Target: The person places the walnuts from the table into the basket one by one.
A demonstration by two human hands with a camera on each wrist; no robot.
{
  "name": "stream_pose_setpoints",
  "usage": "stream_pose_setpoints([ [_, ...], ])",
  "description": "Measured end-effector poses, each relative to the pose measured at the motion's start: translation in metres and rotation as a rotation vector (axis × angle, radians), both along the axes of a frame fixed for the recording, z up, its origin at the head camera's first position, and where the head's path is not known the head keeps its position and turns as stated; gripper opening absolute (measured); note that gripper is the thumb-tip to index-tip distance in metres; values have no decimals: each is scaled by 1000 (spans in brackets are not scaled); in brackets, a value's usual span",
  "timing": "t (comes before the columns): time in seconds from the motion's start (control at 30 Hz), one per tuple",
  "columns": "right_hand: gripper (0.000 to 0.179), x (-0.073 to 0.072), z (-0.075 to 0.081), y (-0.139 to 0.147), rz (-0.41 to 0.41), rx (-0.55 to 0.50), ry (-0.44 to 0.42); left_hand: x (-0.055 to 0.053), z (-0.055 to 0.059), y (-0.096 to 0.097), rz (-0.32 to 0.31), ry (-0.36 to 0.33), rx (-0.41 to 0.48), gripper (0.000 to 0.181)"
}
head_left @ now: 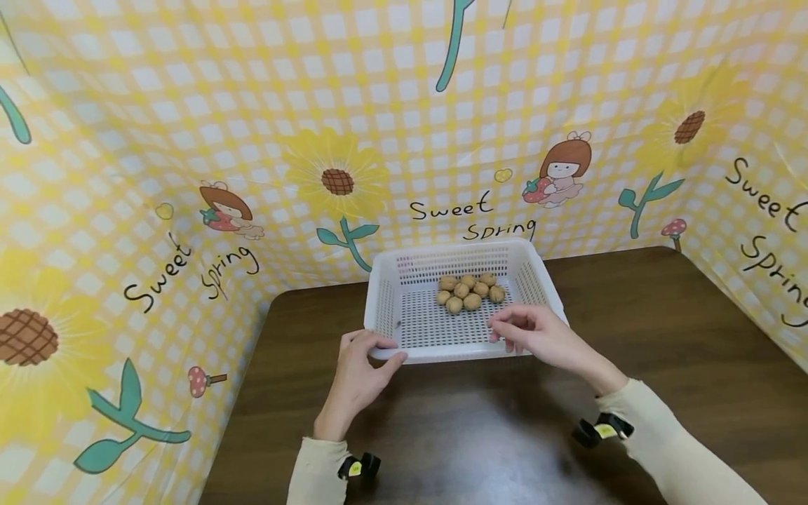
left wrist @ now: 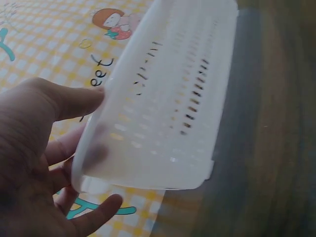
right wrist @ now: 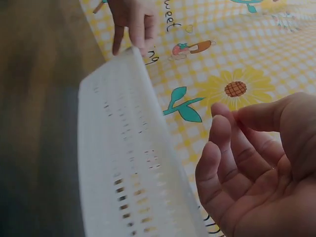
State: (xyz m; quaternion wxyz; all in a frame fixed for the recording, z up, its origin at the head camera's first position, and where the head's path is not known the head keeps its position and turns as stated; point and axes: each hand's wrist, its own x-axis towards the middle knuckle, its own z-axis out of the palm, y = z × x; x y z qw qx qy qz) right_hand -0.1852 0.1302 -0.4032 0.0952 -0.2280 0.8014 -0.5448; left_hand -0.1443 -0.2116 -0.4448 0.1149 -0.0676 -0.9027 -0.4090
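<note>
In the head view, a white perforated plastic basket (head_left: 442, 354) stands on the table with several walnuts (head_left: 470, 301) grouped toward its back right. My left hand (head_left: 362, 368) grips the rim at the near left corner, thumb outside and fingers over the edge. The left wrist view shows the thumb (left wrist: 81, 102) against the basket's wall (left wrist: 163, 123). My right hand (head_left: 536, 337) hovers over the near right rim. In the right wrist view its fingers (right wrist: 210, 163) are loosely curled, the thumb meets the index fingertip, and nothing shows between them.
The dark wooden table (head_left: 467, 435) extends to both sides and in front of the basket. A yellow checked cloth (head_left: 404, 91) with sunflowers and lettering hangs behind the table and along its sides. Black straps (head_left: 602, 429) circle both sleeves.
</note>
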Motion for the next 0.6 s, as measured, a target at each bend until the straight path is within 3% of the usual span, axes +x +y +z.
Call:
stream_pose_setpoints([
  [0.17,23,21,-12,13,-54,-14,-20,1,-7,-2,9,82,-37,17],
  [0.33,20,33,-21,27,-131,19,55,6,-8,-7,21,173,-119,21],
  [0.5,16,43,-19,45,-244,165,226,20,0,-16,73,326,-230,25],
  [0.6,20,48,-9,56,-320,266,361,29,9,-25,87,335,-274,36],
])
